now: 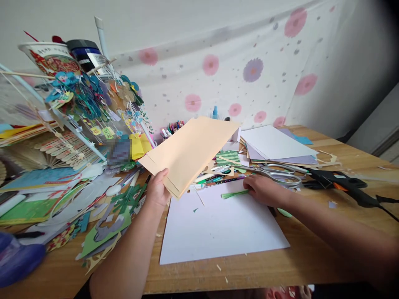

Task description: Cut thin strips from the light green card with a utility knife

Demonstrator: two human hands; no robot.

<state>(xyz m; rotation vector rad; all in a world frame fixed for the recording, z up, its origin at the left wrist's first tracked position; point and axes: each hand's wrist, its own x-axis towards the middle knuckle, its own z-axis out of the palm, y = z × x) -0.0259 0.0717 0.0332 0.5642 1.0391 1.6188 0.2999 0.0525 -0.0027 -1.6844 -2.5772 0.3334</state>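
Observation:
My left hand (pixel 157 189) grips the near corner of a stack of tan paper sheets (pixel 190 151) and holds it tilted up above the table. My right hand (pixel 263 189) rests on the far edge of a large white sheet (pixel 218 226), fingers curled on a green paper strip (pixel 234 194). Silver scissors (pixel 277 173) lie just beyond my right hand.
A black and orange glue gun (pixel 339 182) lies at the right. White and lilac sheets (pixel 274 145) are stacked at the back. Paper cut-outs and scraps (pixel 102 224) crowd the left, under a rack of hanging paper crafts (pixel 87 99). Pens (pixel 174 126) stand by the flowered cloth.

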